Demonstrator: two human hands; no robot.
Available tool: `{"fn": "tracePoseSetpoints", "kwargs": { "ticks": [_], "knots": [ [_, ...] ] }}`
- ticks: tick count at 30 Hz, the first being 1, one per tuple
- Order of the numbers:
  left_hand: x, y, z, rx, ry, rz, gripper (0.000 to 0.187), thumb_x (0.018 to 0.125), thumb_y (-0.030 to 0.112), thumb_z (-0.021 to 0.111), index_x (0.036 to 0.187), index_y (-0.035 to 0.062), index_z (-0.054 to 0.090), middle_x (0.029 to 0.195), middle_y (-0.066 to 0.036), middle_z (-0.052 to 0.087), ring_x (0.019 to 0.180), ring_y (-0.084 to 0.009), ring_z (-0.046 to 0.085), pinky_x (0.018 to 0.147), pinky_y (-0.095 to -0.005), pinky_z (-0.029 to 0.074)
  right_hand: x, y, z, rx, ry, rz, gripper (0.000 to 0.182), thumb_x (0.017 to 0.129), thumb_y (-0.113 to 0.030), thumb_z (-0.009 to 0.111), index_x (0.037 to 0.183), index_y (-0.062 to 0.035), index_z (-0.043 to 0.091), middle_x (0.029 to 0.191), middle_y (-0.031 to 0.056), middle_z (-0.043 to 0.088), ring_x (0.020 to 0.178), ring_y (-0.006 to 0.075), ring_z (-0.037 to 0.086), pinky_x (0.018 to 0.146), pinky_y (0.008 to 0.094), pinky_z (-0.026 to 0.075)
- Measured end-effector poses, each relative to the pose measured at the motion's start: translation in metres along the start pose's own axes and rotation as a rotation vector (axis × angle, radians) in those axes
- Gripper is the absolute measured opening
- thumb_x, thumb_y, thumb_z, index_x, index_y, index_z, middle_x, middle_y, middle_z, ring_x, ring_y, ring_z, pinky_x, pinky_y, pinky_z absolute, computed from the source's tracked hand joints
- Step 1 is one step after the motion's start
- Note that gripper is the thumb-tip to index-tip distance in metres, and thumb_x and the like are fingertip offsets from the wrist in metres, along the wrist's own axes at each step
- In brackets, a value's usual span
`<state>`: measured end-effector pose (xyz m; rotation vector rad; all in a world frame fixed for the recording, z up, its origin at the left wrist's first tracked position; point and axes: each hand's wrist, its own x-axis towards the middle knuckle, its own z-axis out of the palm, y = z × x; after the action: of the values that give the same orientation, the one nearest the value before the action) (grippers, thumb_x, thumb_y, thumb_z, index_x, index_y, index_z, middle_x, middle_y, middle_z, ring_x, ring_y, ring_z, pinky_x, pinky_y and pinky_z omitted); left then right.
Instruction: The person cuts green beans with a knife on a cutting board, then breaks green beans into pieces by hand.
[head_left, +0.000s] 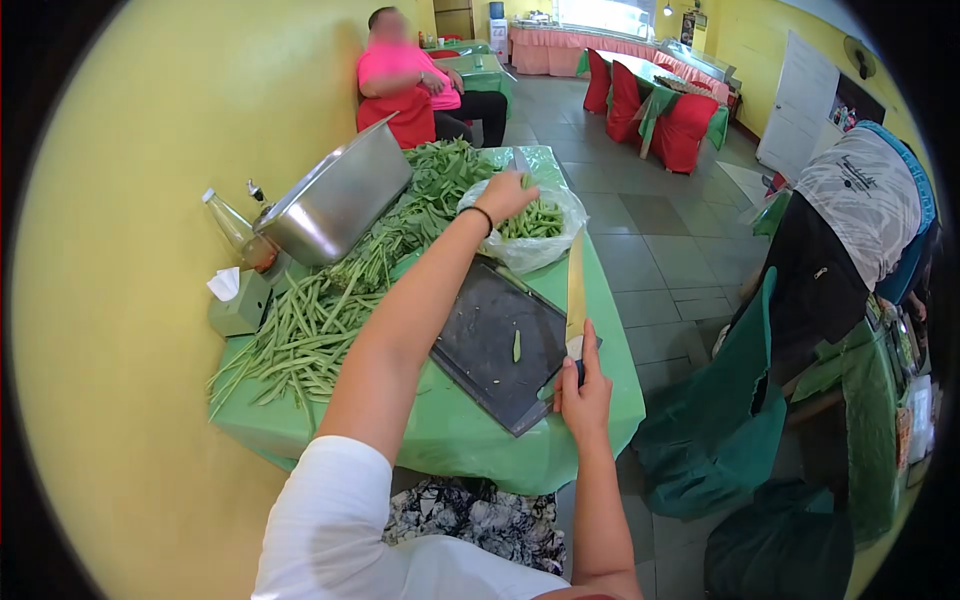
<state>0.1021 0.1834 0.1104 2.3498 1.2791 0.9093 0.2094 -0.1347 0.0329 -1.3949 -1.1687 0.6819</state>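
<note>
My left hand reaches over a clear plastic bag of cut green beans. Its fingers are closed, and a bit of green bean shows at them. In my right hand is a kitchen knife, its long blade pointing away from me. Between my arms lies a dark chopping board with one short piece of bean and a few scraps on it. Whole long beans are heaped to the left, beside leafy green stalks.
A tilted metal pan, a glass bottle and a tissue box stand along the wall side. Another person sits beyond the table; a second person bends over at the right. A green-covered chair stands nearby.
</note>
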Motion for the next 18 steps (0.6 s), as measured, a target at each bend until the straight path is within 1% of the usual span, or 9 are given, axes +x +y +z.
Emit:
{"fn": "tracePoseSetpoints", "kwargs": {
  "ticks": [3, 5, 6, 8, 10, 11, 13, 14, 18],
  "knots": [
    [0.018, -0.004, -0.001, 0.018, 0.039, 0.031, 0.037, 0.077, 0.034, 0.059, 0.086, -0.0008, 0.064, 0.086, -0.022, 0.065, 0.075, -0.0387, 0.059, 0.072, -0.0428, 0.049, -0.002, 0.001, -0.002, 0.044, -0.022, 0.052, 0.058, 0.092, -0.006, 0.045, 0.147, -0.0179, 0.032, 0.057, 0.0003, 0.053, 0.042, 0.011, 0.043, 0.041, 0.0244, 0.036],
    [0.015, -0.004, 0.0, 0.141, 0.011, 0.052, 0.035, 0.077, 0.034, 0.059, 0.086, 0.0003, 0.064, 0.087, -0.02, 0.065, 0.075, -0.0371, 0.059, 0.072, -0.0421, 0.049, -0.004, 0.003, -0.003, 0.051, -0.022, 0.085, 0.058, 0.092, -0.006, 0.046, 0.147, -0.0177, 0.032, 0.057, 0.0, 0.053, 0.042, 0.0107, 0.043, 0.041, 0.0241, 0.036],
    [0.007, 0.001, 0.002, 0.222, -0.035, 0.075, 0.034, 0.078, 0.033, 0.06, 0.086, 0.0009, 0.065, 0.087, -0.019, 0.065, 0.075, -0.0363, 0.059, 0.072, -0.0418, 0.049, -0.004, 0.004, -0.003, 0.067, -0.017, 0.092, 0.058, 0.092, -0.006, 0.046, 0.147, -0.0175, 0.032, 0.057, -0.0002, 0.053, 0.042, 0.0105, 0.042, 0.041, 0.0237, 0.036],
    [-0.02, 0.014, 0.005, 0.357, -0.204, 0.158, 0.032, 0.079, 0.033, 0.06, 0.085, 0.002, 0.065, 0.087, -0.018, 0.065, 0.075, -0.0348, 0.059, 0.071, -0.0411, 0.049, -0.001, 0.004, -0.002, 0.111, 0.003, 0.08, 0.058, 0.092, -0.006, 0.046, 0.147, -0.0171, 0.031, 0.057, -0.0007, 0.052, 0.042, 0.01, 0.042, 0.041, 0.023, 0.035],
    [-0.063, 0.028, 0.003, 0.337, -0.476, 0.201, 0.03, 0.079, 0.033, 0.061, 0.085, 0.0031, 0.065, 0.087, -0.016, 0.065, 0.075, -0.0332, 0.059, 0.071, -0.0404, 0.048, 0.002, 0.003, -0.002, 0.124, 0.006, 0.083, 0.058, 0.092, -0.005, 0.045, 0.147, -0.0172, 0.031, 0.058, -0.0006, 0.051, 0.043, 0.0094, 0.041, 0.041, 0.0225, 0.035],
    [-0.087, 0.032, 0.001, 0.304, -0.595, 0.207, 0.029, 0.08, 0.031, 0.063, 0.088, 0.0027, 0.064, 0.088, -0.017, 0.062, 0.079, -0.0335, 0.059, 0.072, -0.039, 0.048, 0.003, 0.002, -0.003, 0.131, 0.007, 0.085, 0.058, 0.092, -0.004, 0.044, 0.147, -0.0174, 0.031, 0.058, -0.0005, 0.051, 0.043, 0.0089, 0.04, 0.04, 0.0219, 0.034],
    [-0.122, 0.016, 0.013, 0.414, -0.468, 0.349, 0.028, 0.083, 0.029, 0.063, 0.088, 0.0024, 0.06, 0.084, -0.015, 0.061, 0.077, -0.0338, 0.059, 0.071, -0.0392, 0.048, 0.001, 0.001, -0.001, 0.141, -0.001, 0.093, 0.058, 0.093, -0.003, 0.042, 0.147, -0.0177, 0.03, 0.059, -0.0004, 0.05, 0.044, 0.0077, 0.038, 0.039, 0.0208, 0.034],
    [-0.132, 0.007, 0.017, 0.414, -0.469, 0.336, 0.028, 0.083, 0.029, 0.063, 0.088, 0.0024, 0.06, 0.084, -0.015, 0.061, 0.077, -0.0338, 0.059, 0.071, -0.0392, 0.048, -0.001, 0.001, 0.0, 0.142, -0.013, 0.097, 0.058, 0.093, -0.003, 0.042, 0.147, -0.0177, 0.03, 0.059, -0.0004, 0.05, 0.044, 0.0077, 0.038, 0.039, 0.0208, 0.034],
    [-0.157, -0.011, 0.022, 0.339, -0.372, 0.275, 0.031, 0.083, 0.029, 0.063, 0.087, -0.0005, 0.058, 0.084, -0.021, 0.064, 0.074, -0.0387, 0.062, 0.069, -0.0447, 0.051, -0.002, 0.0, -0.001, 0.144, -0.003, 0.083, 0.058, 0.093, -0.003, 0.043, 0.148, -0.0183, 0.029, 0.059, -0.0004, 0.049, 0.044, 0.0076, 0.038, 0.039, 0.0206, 0.034]
  ]
}}
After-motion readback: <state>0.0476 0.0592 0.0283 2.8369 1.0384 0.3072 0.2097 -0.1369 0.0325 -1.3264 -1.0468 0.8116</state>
